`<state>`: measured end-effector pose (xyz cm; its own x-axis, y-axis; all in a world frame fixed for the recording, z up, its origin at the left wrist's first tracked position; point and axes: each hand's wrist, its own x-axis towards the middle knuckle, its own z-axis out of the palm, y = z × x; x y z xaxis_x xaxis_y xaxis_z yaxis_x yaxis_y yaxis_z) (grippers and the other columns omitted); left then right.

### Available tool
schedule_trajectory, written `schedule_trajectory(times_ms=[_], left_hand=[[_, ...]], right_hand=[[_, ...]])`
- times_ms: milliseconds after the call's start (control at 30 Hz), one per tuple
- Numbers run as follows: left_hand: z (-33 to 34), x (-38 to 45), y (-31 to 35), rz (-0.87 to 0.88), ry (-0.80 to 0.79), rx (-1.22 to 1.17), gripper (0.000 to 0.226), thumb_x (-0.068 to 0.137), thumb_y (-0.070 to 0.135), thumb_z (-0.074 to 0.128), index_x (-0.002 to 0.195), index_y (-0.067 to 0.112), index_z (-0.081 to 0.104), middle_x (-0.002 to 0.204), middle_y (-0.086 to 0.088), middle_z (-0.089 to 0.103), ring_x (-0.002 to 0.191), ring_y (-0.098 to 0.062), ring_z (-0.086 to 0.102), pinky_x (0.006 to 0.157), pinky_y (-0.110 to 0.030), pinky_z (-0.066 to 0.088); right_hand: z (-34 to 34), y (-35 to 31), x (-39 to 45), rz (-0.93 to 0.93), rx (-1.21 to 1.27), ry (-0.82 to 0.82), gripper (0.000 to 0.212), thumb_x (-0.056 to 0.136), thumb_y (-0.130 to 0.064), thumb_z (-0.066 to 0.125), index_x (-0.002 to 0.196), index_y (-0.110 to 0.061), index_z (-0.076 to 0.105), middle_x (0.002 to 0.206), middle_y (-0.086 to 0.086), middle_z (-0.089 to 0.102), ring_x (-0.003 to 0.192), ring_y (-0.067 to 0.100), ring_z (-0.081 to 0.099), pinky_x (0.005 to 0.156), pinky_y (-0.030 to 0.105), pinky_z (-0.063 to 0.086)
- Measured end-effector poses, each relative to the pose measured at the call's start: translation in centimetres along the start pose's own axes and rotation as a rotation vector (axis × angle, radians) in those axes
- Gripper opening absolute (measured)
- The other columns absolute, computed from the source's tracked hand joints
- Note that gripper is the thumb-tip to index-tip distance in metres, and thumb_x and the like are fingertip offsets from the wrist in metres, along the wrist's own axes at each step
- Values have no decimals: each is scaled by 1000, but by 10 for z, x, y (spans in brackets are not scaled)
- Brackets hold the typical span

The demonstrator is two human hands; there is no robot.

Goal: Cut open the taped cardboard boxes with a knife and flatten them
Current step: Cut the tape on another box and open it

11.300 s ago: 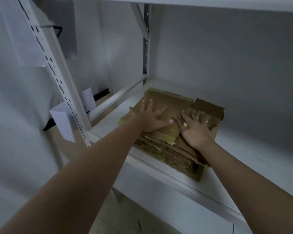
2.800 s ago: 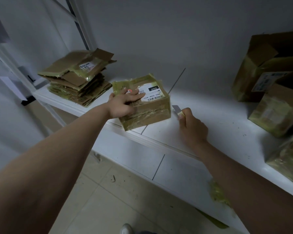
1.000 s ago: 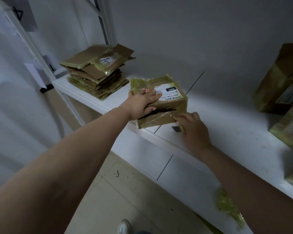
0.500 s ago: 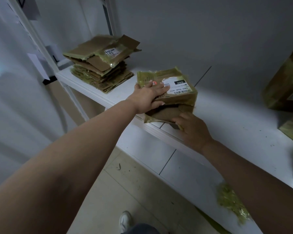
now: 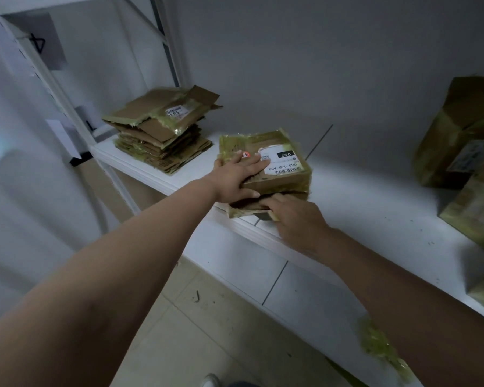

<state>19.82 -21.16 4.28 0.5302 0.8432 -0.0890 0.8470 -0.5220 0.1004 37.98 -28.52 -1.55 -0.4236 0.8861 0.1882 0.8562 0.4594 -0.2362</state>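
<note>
White shelving is filling my view under a grey wall. My left hand is lying flat on top of the taped cardboard box, grip spread, thumb hooking the near side. My right hand is curling fingers under the box's loosened lower flap at the shelf's front edge. Flattened boxes are sitting stacked at left; taped boxes are waiting at right.

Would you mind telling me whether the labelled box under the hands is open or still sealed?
Partly open: the labelled box shows a dark gap along its near side, where the right hand reaches.
</note>
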Motion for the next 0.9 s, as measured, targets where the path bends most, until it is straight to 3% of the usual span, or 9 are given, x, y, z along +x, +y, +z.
schedule_trajectory(times_ms=[167,333,400,500,567,633,733,800,900], left_hand=[[-5,3,-12,9,-76,-107,72,95,45,52,152,40,7,162,10,0,149,-25,-9,113,-58,-5],[0,7,-8,42,-25,-117,71,95,45,52,152,38,10,162,7,3,149,-27,-7,113,-60,-3],[-2,9,-8,49,-25,-119,72,94,45,54,152,37,12,162,7,5,149,-26,-5,113,-59,-2],[-7,8,-16,51,-26,-129,76,91,45,59,152,38,14,162,7,8,149,-24,-2,115,-59,2],[-5,1,-18,38,-20,-107,85,86,47,66,153,37,14,162,6,8,149,-26,-1,115,-60,6],[2,-5,-15,6,24,-3,98,78,51,73,153,36,11,162,4,8,149,-29,-2,113,-60,8],[12,-10,-5,-75,165,247,105,71,55,76,152,40,12,158,-8,16,147,-32,4,114,-55,13],[17,-11,1,-130,257,356,104,67,57,77,150,41,16,148,-10,27,138,-33,23,111,-48,23],[22,-11,6,-170,316,269,99,68,48,81,148,37,25,141,-5,35,127,-29,34,98,-40,40]], right_hand=[[14,-14,18,-148,40,-37,51,90,-20,53,140,-24,43,139,1,51,123,26,49,101,41,37],[30,-13,10,-185,18,88,55,77,-9,60,129,-24,55,110,0,69,94,31,62,79,42,48],[31,-11,3,-240,-57,0,56,77,-6,58,129,-25,56,128,1,61,109,31,56,87,43,44],[36,-9,-11,-264,-76,-180,52,85,-7,49,129,-35,56,157,-9,21,141,23,21,103,40,24],[34,-8,-10,-233,-52,-211,58,87,-5,44,136,-36,49,157,-15,16,143,18,16,105,36,21],[29,-4,-3,-213,8,-207,55,87,-3,45,131,-34,53,154,-16,26,140,15,24,106,33,24],[16,-4,4,-240,136,37,32,78,1,62,102,-18,71,119,2,66,107,27,59,86,36,48],[6,-3,4,-177,60,370,24,73,-3,65,94,-13,69,91,6,68,78,30,63,59,32,52],[-11,6,11,95,-81,623,37,71,-17,69,108,-15,63,94,11,58,68,30,59,46,25,40]])
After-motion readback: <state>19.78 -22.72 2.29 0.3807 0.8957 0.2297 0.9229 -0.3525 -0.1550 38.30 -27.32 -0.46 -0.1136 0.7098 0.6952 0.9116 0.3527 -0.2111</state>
